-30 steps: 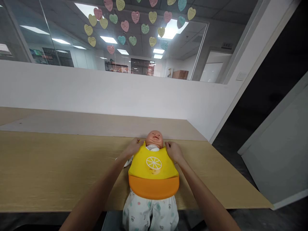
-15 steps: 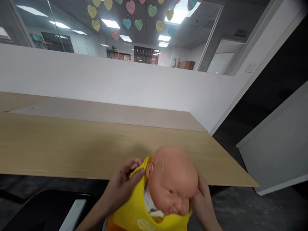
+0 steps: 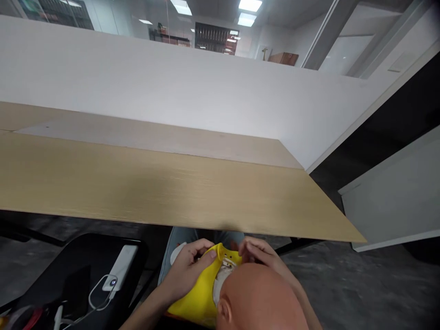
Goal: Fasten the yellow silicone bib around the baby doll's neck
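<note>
Left hand (image 3: 187, 270) and right hand (image 3: 261, 250) curl closed, pinching behind the neck of the baby doll (image 3: 261, 298) on my lap (image 3: 189, 237), below the table (image 3: 137, 183). The yellow silicone bib (image 3: 195, 295) has its neck tabs (image 3: 225, 256) close together; I judge they need snapping shut next.

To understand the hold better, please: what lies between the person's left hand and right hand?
In the head view, the yellow silicone bib's neck strap, with small holes in it, lies between the left hand and the right hand.
</note>
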Motion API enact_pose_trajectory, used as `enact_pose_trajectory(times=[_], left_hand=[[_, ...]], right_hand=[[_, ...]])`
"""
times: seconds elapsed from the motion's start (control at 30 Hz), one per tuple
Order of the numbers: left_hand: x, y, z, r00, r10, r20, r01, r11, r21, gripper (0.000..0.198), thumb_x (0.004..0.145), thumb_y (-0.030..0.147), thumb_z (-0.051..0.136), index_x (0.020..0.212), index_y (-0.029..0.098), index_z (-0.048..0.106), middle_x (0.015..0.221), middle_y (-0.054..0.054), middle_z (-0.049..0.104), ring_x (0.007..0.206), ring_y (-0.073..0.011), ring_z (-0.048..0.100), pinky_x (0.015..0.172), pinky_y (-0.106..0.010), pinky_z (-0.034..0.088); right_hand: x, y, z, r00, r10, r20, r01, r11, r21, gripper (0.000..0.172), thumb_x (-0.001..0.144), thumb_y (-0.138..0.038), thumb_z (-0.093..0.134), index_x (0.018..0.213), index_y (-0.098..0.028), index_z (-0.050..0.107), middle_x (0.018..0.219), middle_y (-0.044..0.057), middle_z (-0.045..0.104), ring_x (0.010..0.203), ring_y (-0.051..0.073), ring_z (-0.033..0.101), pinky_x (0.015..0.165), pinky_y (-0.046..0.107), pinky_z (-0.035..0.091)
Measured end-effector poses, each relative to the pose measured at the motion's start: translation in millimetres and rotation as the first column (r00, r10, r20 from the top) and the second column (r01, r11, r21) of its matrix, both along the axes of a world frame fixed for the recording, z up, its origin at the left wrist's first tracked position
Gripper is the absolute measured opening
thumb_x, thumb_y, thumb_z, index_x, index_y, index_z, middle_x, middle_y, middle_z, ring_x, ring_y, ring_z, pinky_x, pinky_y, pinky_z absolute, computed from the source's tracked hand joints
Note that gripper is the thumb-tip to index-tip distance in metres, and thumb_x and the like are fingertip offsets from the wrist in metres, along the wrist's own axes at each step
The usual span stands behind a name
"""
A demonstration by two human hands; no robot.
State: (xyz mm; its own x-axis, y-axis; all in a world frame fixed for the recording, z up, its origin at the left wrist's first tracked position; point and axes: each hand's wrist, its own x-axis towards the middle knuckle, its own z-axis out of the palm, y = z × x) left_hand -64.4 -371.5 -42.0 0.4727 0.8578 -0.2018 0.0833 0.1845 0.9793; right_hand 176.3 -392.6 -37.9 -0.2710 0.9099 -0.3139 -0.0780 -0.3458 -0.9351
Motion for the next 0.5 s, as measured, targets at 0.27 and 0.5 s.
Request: enact_pose_trajectory(times=[0.27,0.5], left_hand=[[7,-1,-36.2,0.976,-0.086,-0.199,0.116,0.982,0.147,0.034,0.092,0.040,0.043,0.070,0.016,0.054,0.066,0.002,0.050,0.065,-0.0127,0.045,0.059,-0.023,0.032],[10,2,-37.2,0.961,-0.134,-0.243,0.187,0.960,0.210,0.026,0.092,0.030,0.040,0.073,0.017,0.053,0.071,0.000,0.056,0.069,-0.0135,0.050,0.064,-0.024,0.034]], right_hand=[[-20,27,-38.2,0.883,0.388,0.265,-0.401,0.916,-0.004,0.030,0.072,-0.040,0.070,0.077,-0.014,0.056,0.066,0.001,0.056,0.058,0.010,0.046,0.052,0.020,0.031],[-36,39,-63.5,0.799,0.404,0.446,-0.491,0.866,0.094,0.036,0.067,-0.043,0.069,0.067,-0.016,0.046,0.062,-0.003,0.043,0.060,0.009,0.037,0.049,0.020,0.025]])
